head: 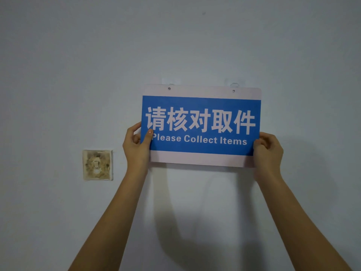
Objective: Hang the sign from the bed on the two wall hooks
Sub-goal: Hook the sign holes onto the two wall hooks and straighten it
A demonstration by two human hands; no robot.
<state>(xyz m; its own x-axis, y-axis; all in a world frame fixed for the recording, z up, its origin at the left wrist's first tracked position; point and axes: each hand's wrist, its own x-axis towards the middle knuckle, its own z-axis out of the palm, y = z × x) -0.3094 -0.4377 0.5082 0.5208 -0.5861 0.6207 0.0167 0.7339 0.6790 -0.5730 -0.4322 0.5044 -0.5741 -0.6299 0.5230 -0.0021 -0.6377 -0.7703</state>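
A blue and white sign point(201, 122) reading "Please Collect Items" is held flat against the pale wall. My left hand point(136, 145) grips its lower left corner and my right hand point(268, 149) grips its lower right corner. Two small holes sit near the sign's top edge. Just above that edge, two clear stick-on wall hooks peek out, the left hook point(171, 82) and the right hook point(234, 84), each slightly above and close to a hole. The sign tilts a little, its right side lower. I cannot tell whether the hooks pass through the holes.
A stained, worn wall switch plate point(97, 165) is set in the wall to the left of my left hand, below the sign's level. The rest of the wall point(175, 36) is plain, with a small dark mark high up.
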